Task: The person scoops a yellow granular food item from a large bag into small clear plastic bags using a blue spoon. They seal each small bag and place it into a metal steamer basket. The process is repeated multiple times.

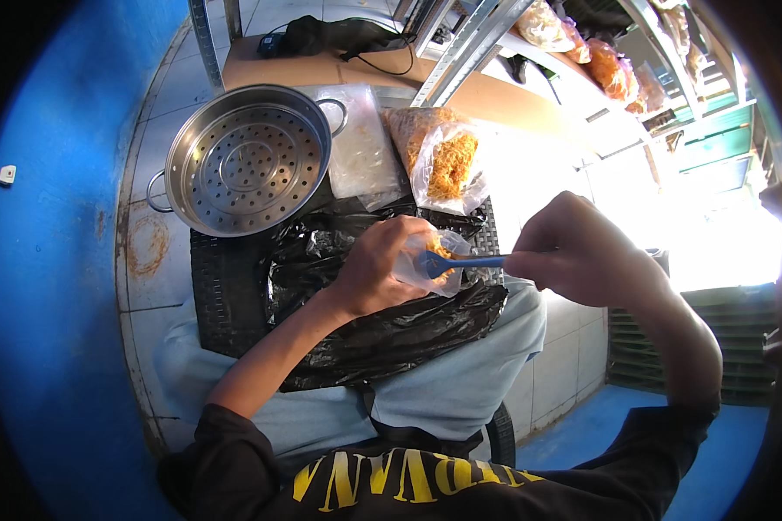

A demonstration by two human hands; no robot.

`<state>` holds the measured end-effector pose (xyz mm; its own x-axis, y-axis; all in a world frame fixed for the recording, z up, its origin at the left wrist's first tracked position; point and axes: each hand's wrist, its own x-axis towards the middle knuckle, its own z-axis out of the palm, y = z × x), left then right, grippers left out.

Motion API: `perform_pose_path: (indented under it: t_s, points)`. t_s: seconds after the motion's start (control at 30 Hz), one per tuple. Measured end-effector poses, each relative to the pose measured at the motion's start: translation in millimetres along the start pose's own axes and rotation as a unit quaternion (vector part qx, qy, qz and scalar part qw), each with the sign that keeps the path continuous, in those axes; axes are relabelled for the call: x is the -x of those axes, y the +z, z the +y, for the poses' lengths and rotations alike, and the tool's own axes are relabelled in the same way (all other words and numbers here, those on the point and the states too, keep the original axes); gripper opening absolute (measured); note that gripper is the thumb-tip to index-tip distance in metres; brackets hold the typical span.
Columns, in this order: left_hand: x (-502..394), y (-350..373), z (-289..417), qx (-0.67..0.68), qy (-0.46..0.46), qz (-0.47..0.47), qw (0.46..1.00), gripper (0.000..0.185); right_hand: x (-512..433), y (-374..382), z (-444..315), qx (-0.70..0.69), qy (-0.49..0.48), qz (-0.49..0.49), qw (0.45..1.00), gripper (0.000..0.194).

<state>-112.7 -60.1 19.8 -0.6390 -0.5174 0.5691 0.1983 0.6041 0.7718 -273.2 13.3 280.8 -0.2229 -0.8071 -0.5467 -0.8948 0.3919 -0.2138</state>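
My left hand (384,264) grips a small clear plastic bag (455,283) and holds its mouth spread. Orange-brown shredded food (440,246) shows inside that bag. A blue spoon (476,262) reaches into the mouth, its handle pinched in my right hand (560,254). Just beyond my hands a larger plastic bag (423,185) lies with its mouth rolled back, full of the same shredded food (455,166). Black plastic sheeting (365,345) covers much of the black woven-pattern tabletop (225,293) under my hands.
A steel steamer pot with a perforated bottom (247,166) stands at the left, handles sticking out. Beside it lies a stack of clear plastic bags (362,153). Metal shelf posts (459,55) rise behind, and a blue wall (52,215) runs along the left. Filled bags (609,68) sit on a shelf.
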Motion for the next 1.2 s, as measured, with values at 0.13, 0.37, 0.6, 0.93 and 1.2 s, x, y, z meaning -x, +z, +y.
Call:
perform_pose_path:
  t_s: [0.13,0.37,0.6,0.93,1.2]
  points:
    - [-1.5,0.6,-5.8,0.084,-0.036,0.015,0.996,0.073,-22.9,20.1,-5.6,0.029,-0.021,0.012,0.999,0.021]
    - [-5.3,-12.2,-11.4,0.06,-0.017,0.057,0.996,0.072,-36.0,35.9,-12.2,0.109,-0.16,0.115,0.974,0.023]
    - [-5.2,-13.3,-11.6,0.076,-0.058,0.042,0.995,0.069,-30.4,30.5,-18.5,0.18,-0.153,0.103,0.966,0.02]
    - [-3.2,-13.7,-25.0,0.113,-0.09,0.082,0.986,0.07,-9.4,1.7,23.3,-0.058,-0.118,0.152,0.98,0.035]
    - [-2.4,-12.9,-26.4,0.162,-0.118,0.094,0.975,0.071,-38.5,46.5,84.8,-0.188,-0.02,0.282,0.941,0.027]
